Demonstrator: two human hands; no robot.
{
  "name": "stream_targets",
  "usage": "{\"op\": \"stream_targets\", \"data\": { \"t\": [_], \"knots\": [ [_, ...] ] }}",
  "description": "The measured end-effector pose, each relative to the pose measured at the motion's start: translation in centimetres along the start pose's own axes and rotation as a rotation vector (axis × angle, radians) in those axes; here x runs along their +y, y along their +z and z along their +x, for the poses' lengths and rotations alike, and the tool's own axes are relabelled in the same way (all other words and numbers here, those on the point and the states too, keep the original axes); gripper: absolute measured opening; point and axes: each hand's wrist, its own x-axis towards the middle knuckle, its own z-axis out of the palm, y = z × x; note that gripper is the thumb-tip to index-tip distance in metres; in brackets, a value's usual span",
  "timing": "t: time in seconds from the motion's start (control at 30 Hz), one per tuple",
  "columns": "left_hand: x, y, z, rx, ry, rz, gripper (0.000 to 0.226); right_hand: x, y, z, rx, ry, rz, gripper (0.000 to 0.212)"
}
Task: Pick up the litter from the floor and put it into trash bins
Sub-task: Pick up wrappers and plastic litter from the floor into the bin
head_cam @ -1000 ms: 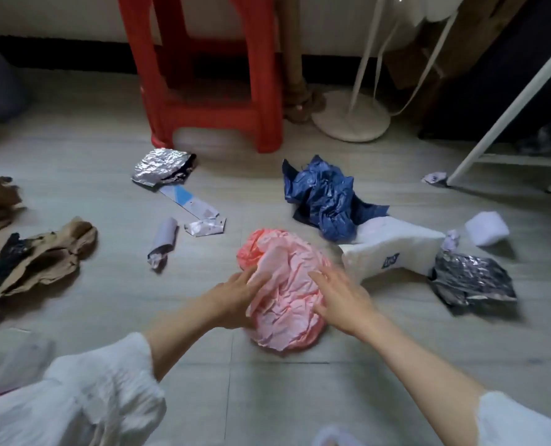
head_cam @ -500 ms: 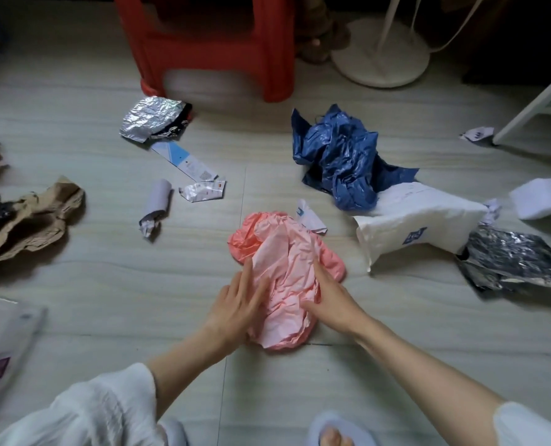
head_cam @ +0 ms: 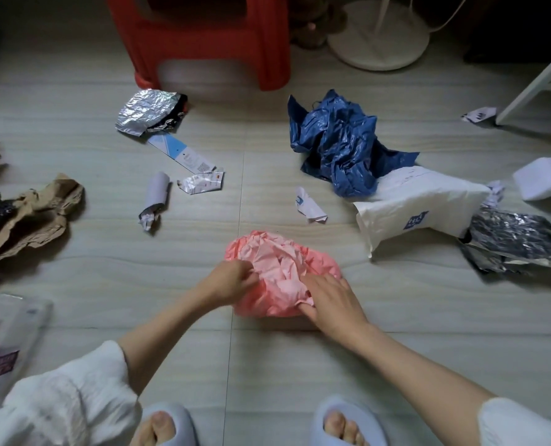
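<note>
Crouched over a pale tiled floor [head_cam: 106,300], both arms reaching forward in white sleeves. Gripped a crumpled pink plastic bag [head_cam: 280,268] lying on the floor between the hands: left hand [head_cam: 232,283] at the bag's left edge with fingers [head_cam: 251,278] curled in and pinching a fold, right hand [head_cam: 335,300] on the bag's near right side with fingers [head_cam: 316,284] bent and pressed into the plastic, gathering it. Lay scattered beyond: a crumpled blue plastic bag [head_cam: 338,146] up and to the right, touching a white paper pouch [head_cam: 419,204] with a small blue mark; just right of the pouch, a dark silver foil wrapper [head_cam: 515,243] and a white foam block [head_cam: 542,181]. Rested between the pink and blue bags, apart from both, a small torn white scrap [head_cam: 309,206]. Lay to the left: a silver foil bag [head_cam: 148,111] near a red plastic stool [head_cam: 203,37], a blue-and-white paper strip [head_cam: 180,152] just below the foil, a small crumpled wrapper [head_cam: 203,183], and a rolled white paper tube [head_cam: 155,197]. Sat at the far left crumpled brown paper [head_cam: 32,217]; at the lower left edge, a clear packet with a pink label [head_cam: 0,349]. Showed at the bottom edge, toes in pale blue slippers [head_cam: 348,420]. Stood at the top right a round white stand base [head_cam: 377,43].
</note>
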Motion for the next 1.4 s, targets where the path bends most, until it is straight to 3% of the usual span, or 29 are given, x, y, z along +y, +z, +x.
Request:
{"op": "stream_targets", "data": {
  "t": [0.07, 0.1, 0.13, 0.2, 0.3, 0.4, 0.47, 0.57, 0.67, 0.77, 0.83, 0.93, 0.97, 1.03, 1.13, 1.23, 1.3, 1.4],
  "knots": [
    [-0.2, -0.4, 0.2, 0.049, -0.159, -0.215, 0.011, -0.6, -0.8, 0.4, -0.006, 0.152, 0.156, 0.027],
    [0.0, -0.7, 0.0, 0.144, -0.211, -0.315, 0.013, -0.7, -1.0, 0.7, -0.071, 0.276, 0.234, 0.029],
    [0.2, -0.8, -0.3, 0.274, -0.219, -0.38, 0.021, -0.7, -1.0, 1.0, -0.123, 0.391, 0.275, 0.031],
    [1.1, -1.1, -0.9, 0.47, -0.064, -0.305, 0.028, -0.8, -0.9, 1.8, -0.166, 0.547, 0.348, 0.031],
    [2.4, -0.9, -2.0, 0.383, 0.164, -0.027, 0.016, -1.0, -0.1, 2.7, -0.208, 0.709, 0.44, 0.031],
    [0.8, 2.0, -1.8, 0.349, 0.471, 0.529, 0.02, -0.7, 0.5, 3.1, -0.243, 0.817, 0.499, 0.032],
    [-0.2, 3.2, -1.5, 0.307, 0.477, 0.68, 0.036, -0.4, 0.6, 3.0, -0.264, 0.835, 0.548, 0.029],
    [-0.1, 4.0, -0.7, 0.253, 0.383, 0.721, 0.075, -0.1, 0.7, 2.7, -0.259, 0.882, 0.725, 0.033],
    [0.8, 3.9, 0.2, 0.157, 0.318, 0.751, 0.068, 0.0, 0.6, 2.6, -0.271, 0.937, 0.935, 0.025],
    [1.0, 3.3, 1.4, 0.121, 0.328, 0.616, 0.036, 0.2, -1.0, 2.7, -0.184, 0.818, 0.884, 0.026],
    [0.9, 3.0, 1.9, 0.139, 0.368, 0.442, 0.043, 0.2, -2.6, 2.3, -0.026, 0.611, 0.681, 0.038],
    [0.4, 2.5, 2.3, 0.256, 0.386, 0.285, 0.039, 0.4, -4.3, 0.9, 0.237, -0.064, 0.254, 0.062],
    [0.4, 2.2, 2.5, 0.213, 0.348, 0.203, 0.035, 0.9, -4.0, 0.6, 0.233, -0.262, 0.056, 0.073],
    [0.5, 1.5, 2.7, 0.116, 0.232, 0.056, 0.032, 2.0, -3.1, 0.3, 0.149, -0.414, -0.229, 0.096],
    [0.1, 0.9, 2.5, -0.044, 0.039, -0.212, 0.044, 2.3, -2.8, 1.2, 0.04, -0.33, -0.21, 0.111],
    [-0.1, 0.4, 2.0, -0.111, -0.013, -0.262, 0.066, 1.7, -2.2, 2.8, 0.022, -0.341, -0.075, 0.078],
    [-0.2, 0.7, 1.5, -0.025, 0.021, -0.229, 0.064, 0.1, -2.4, 3.6, -0.062, -0.202, 0.099, 0.045],
    [0.2, 1.0, 0.7, 0.27, 0.129, -0.155, 0.038, -1.1, -1.7, 4.7, -0.147, 0.232, 0.243, 0.03]
  ]
}}
